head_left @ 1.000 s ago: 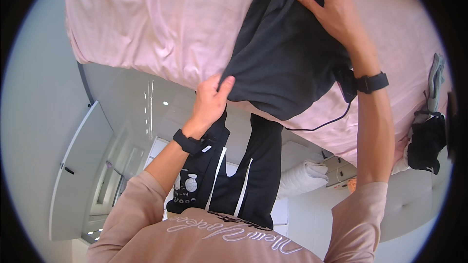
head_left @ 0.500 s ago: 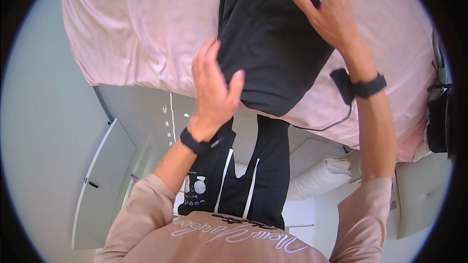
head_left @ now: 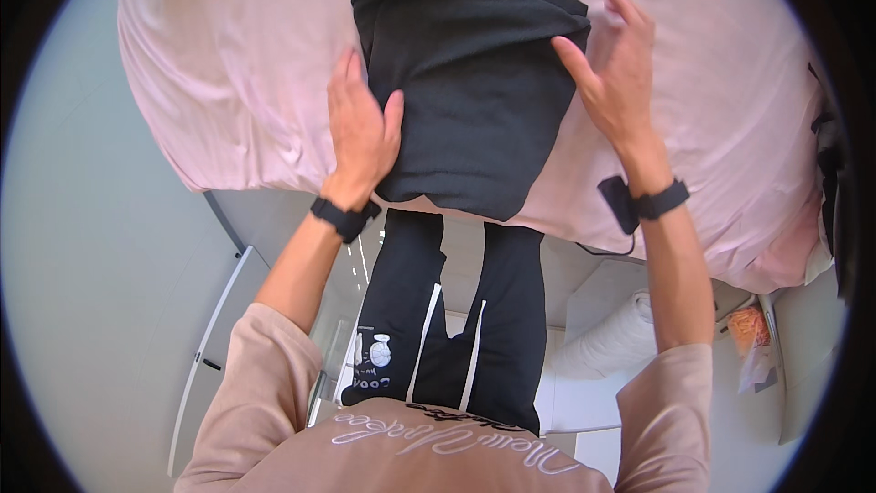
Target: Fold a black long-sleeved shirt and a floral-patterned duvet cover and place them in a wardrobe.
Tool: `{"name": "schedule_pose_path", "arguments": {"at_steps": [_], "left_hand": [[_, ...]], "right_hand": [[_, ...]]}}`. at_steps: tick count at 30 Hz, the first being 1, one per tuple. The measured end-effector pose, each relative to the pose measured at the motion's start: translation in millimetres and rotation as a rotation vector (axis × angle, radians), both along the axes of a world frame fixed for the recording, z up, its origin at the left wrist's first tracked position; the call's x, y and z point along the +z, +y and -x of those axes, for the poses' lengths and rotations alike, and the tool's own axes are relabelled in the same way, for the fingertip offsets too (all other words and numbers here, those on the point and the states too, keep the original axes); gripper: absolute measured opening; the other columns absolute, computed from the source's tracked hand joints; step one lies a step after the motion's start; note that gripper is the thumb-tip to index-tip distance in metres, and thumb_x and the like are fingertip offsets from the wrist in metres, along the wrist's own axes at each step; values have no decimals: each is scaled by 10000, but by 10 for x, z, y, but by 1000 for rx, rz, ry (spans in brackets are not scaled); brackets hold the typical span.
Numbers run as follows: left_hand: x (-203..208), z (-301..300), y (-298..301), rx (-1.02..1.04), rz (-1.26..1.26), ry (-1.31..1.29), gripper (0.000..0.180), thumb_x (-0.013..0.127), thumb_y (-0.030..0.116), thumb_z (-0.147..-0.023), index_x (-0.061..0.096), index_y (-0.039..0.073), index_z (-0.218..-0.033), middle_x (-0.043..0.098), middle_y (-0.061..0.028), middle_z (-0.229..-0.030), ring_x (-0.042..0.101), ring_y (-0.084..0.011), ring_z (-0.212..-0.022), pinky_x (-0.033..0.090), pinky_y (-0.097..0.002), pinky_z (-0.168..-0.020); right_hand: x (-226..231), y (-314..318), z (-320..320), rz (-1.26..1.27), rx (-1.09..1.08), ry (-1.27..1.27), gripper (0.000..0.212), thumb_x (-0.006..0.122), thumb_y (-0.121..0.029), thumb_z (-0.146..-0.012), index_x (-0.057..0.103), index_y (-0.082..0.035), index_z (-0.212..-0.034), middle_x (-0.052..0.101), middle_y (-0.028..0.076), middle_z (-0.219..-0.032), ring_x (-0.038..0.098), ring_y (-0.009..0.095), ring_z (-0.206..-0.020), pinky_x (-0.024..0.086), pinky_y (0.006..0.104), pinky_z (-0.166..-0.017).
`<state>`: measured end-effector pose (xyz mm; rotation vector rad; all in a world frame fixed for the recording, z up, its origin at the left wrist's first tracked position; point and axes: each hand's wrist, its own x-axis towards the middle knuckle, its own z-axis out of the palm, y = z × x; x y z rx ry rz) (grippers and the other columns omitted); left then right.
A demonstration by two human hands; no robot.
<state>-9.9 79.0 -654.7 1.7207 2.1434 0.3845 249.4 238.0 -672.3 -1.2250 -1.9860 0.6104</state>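
Note:
A folded black garment [head_left: 474, 100] lies on the pink bedsheet [head_left: 246, 82], its lower end at the bed's near edge. What kind of garment it is, I cannot tell. My left hand [head_left: 365, 128] is at its left edge, fingers stretched and thumb apart, the thumb over the cloth. At the upper right corner, my right hand [head_left: 620, 82] is spread, with its thumb at the cloth's edge and the other fingers beyond it over the sheet. Neither hand grips the cloth.
A black device on a strap [head_left: 620, 204] sits at my right wrist, with a cable. Below the bed edge stand a white roll [head_left: 607, 338] and an orange item in a clear bag [head_left: 750, 329]. Dark things [head_left: 829, 164] lie at the far right; a white panel [head_left: 214, 356] stands lower left.
The garment now appears lower and flatter, with its whole far edge in view. My right hand has come down from the far side to its right edge; my left hand has shifted left.

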Motion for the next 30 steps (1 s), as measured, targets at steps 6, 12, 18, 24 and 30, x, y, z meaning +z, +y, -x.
{"name": "schedule_pose_path", "arguments": {"at_steps": [6,12,18,24,30], "left_hand": [[358,-190,-366,446,579,-340,552,706,273,-842,502,-88,-1208,640,-240,-1042,625,-344,-995,480,-369,-892],[201,-13,-656,691,694,-1146,429,721,187,-859,572,-86,-1155,663,-129,-1073,632,-159,-950,509,-287,-849],[226,-10,-719,797,647,-1157,397,715,162,-867,586,-93,-1143,674,-124,-1041,649,-169,-903,524,-298,-825],[320,-186,-844,668,564,-1358,472,711,84,-835,519,-69,-1238,618,-117,-1174,598,-165,-1040,473,-300,-933],[462,-190,-1083,824,731,-1475,496,696,49,-832,475,-21,-1271,628,-108,-1116,634,-172,-947,530,-295,-779]], "right_hand": [[207,-971,-167,1287,-158,353,695,811,-195,-752,447,77,-1279,604,131,-1098,590,195,-993,481,320,-904],[184,-1712,11,1449,-149,594,586,794,-110,-755,506,69,-1233,618,140,-1155,625,174,-963,511,296,-847],[237,-1614,-89,1563,-362,712,495,767,-54,-769,534,66,-1190,639,124,-1111,618,176,-972,504,303,-877],[274,-1938,-215,1695,-215,747,574,781,-45,-742,505,48,-1237,613,103,-1167,581,173,-1052,465,320,-943],[495,-2186,-280,1704,-322,848,522,763,-10,-740,537,45,-1207,625,104,-1152,597,170,-1034,472,319,-933]]}}
